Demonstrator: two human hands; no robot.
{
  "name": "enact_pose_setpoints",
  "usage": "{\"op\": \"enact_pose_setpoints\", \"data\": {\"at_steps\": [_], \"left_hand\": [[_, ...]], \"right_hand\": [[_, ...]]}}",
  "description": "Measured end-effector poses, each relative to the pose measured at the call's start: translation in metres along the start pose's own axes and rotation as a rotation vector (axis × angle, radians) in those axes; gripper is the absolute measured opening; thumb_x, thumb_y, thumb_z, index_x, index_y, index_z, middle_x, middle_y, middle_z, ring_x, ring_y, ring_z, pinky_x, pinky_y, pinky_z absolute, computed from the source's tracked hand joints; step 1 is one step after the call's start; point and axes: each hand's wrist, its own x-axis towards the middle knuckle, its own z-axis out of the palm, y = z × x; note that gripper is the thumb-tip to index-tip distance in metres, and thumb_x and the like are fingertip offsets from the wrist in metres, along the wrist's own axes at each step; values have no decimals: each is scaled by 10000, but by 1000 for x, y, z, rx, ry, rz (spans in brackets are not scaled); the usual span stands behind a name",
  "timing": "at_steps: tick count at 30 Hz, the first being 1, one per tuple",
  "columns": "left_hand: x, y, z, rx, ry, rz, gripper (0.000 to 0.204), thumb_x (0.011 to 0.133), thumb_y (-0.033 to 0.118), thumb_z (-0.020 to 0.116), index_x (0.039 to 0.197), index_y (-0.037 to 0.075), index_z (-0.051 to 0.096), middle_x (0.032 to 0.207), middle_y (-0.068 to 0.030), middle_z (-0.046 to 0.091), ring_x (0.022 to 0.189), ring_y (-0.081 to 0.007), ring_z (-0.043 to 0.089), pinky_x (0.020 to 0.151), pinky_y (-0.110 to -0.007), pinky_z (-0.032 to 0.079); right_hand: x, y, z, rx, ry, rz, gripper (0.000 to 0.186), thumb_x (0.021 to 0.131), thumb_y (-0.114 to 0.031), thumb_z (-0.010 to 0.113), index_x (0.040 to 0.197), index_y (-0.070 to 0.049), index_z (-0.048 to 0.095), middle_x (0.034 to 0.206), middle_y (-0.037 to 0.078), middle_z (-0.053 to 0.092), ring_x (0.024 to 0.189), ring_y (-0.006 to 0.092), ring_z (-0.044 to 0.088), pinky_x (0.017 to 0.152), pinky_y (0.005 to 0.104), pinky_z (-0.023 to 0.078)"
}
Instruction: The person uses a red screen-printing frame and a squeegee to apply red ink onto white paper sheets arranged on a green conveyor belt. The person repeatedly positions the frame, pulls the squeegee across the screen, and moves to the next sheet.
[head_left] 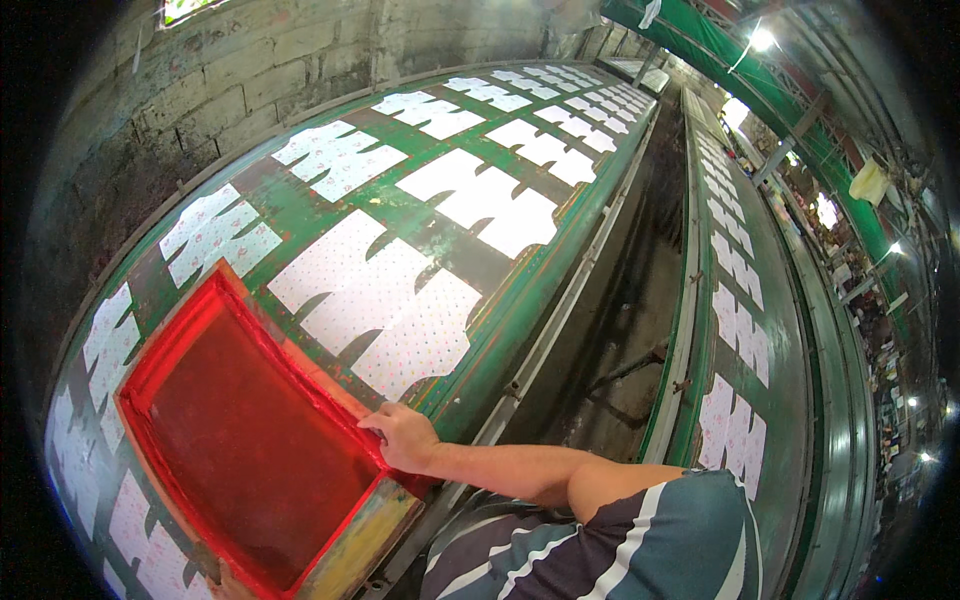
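Observation:
A screen printing frame [265, 430] with a red mesh and red-smeared inner edges lies tilted over the green table at the lower left. At its right corner my right hand [402, 438] is closed round the rim, the thumb on top. Only part of my left hand [230, 582] shows at the bottom edge of the picture, with its fingers against the frame's near left side; the rest is cut off. Just beyond the frame, white cut fabric pieces [375, 295] with small coloured dots lie flat on the table.
The long green table [530, 275] carries rows of white fabric pieces [480, 195] into the distance. A metal rail [560, 325] runs along its right edge. Past a dark aisle [625, 350] stands a second table with fabric pieces [738, 330]. A block wall [240, 85] borders the left side.

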Motion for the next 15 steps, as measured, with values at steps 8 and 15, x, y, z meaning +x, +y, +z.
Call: {"op": "enact_pose_setpoints", "data": {"at_steps": [8, 15], "left_hand": [[-14, 16, 38, -50, -12, 18, 452, 948, 119, 828, 1360, -46, 744, 1252, -185, 783, 1051, -338, 769, 911, -474, 644], [-1, -6, 88, -200, -5, 59, 436, 941, 116, 845, 1336, -45, 750, 1222, -185, 790, 1032, -335, 774, 888, -473, 651]], "right_hand": [[31, -19, -52, 42, 47, -119, 315, 803, -43, 757, 1080, -173, 829, 1068, 166, 714, 1072, 423, 732, 874, 554, 622], [87, 81, -123, -51, 35, 51, 334, 795, -10, 747, 1056, -189, 854, 1063, 147, 746, 1081, 405, 741, 924, 522, 624]]}}
